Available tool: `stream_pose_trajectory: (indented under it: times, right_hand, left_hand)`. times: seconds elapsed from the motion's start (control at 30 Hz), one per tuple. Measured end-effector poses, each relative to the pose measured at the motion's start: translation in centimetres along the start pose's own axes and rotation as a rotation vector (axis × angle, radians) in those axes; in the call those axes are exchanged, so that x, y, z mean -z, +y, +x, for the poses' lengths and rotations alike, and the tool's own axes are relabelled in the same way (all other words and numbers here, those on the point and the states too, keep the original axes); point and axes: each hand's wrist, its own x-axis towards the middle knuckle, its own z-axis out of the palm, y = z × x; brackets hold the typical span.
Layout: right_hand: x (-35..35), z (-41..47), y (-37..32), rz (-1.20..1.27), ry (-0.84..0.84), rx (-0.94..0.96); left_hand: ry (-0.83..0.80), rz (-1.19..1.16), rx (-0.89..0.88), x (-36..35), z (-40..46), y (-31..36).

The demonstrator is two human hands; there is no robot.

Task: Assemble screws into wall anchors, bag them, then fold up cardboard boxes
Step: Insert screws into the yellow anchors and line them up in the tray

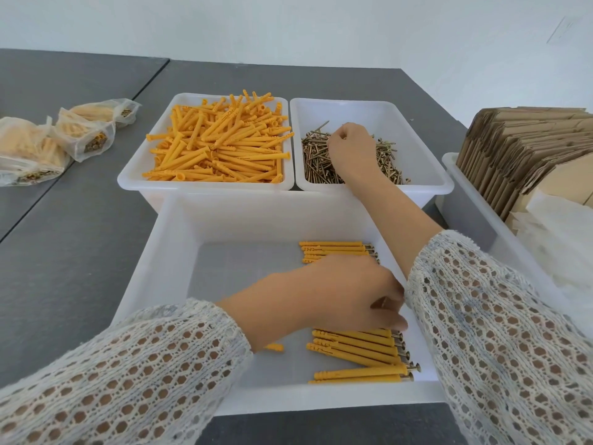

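Observation:
My right hand (pixel 351 149) reaches into the far right white bin (pixel 417 123), its fingers curled into the pile of brass screws (pixel 316 162) and pinching at them. My left hand (pixel 337 293) is down in the near white bin (pixel 179 252), over the row of assembled anchors (pixel 356 348). Its bent fingertips are at their screw-head ends, and what they hold, if anything, is hidden. More assembled anchors (pixel 333 248) lie beyond the hand. One orange tip (pixel 274 347) pokes out under my wrist. Loose orange wall anchors (pixel 218 142) fill the far left bin.
Three filled clear bags (pixel 80 130) of anchors and screws lie on the grey table (pixel 80 236) at the left. A white bin (pixel 462 187) at the right holds flat cardboard boxes (pixel 519 146) standing on edge, with white plastic bags (pixel 564 239) in front.

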Motion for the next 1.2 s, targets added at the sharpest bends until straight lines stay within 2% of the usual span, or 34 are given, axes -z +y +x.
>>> stream_pose_trajectory:
  times: [0.07, 0.13, 0.23, 0.3, 0.37, 0.43, 0.5, 0.63, 0.8, 0.9, 1.03, 1.2]
  right_hand:
    - [0.1, 0.1, 0.2, -0.156, -0.063, 0.027]
    - [0.0, -0.1, 0.2, -0.333, -0.208, 0.014]
    - [-0.1, -0.4, 0.1, -0.503, -0.371, -0.003]
    - [-0.1, -0.4, 0.1, -0.532, -0.401, 0.006]
    - [0.1, -0.6, 0.1, -0.492, -0.406, -0.003]
    - [0.2, -0.8, 0.1, -0.462, -0.422, -0.011]
    - [0.1, -0.9, 0.0, -0.543, -0.438, 0.013]
    - [0.1, -0.9, -0.3, -0.529, -0.413, -0.019]
    - [0.0, -1.1, -0.4, -0.555, -0.371, -0.043]
    - [-0.1, -1.3, -0.3, -0.547, -0.334, -0.055]
    - [-0.1, -1.3, -0.5, -0.567, -0.333, -0.058]
    - [-0.1, -1.4, -0.3, -0.559, -0.269, 0.015]
  left_hand:
    - [0.094, -0.002, 0.004, 0.0, 0.0, -0.4]
    - [0.196, 0.067, 0.014, 0.1, -0.2, -0.7]
    - [0.489, 0.079, 0.011, 0.5, -0.3, -1.2]
    - [0.720, 0.117, 0.029, 0.9, -0.4, -1.6]
    - [0.871, 0.141, 0.035, 1.5, -0.6, -2.0]
    - [0.952, 0.126, 0.020, 2.5, -1.0, -2.8]
    - [1.051, 0.156, 0.034, 3.8, -1.5, -3.9]
    - [1.216, 0.260, 0.257, 5.6, -3.3, -7.0]
    - [1.182, 0.300, 0.628, 5.9, -5.4, -11.0]
    - [1.075, 0.262, 0.737, 5.4, -5.7, -12.1]
    - [0.890, 0.332, 0.615, 4.4, -5.5, -12.4]
    - [0.855, 0.255, 0.550, 4.5, -5.2, -12.0]
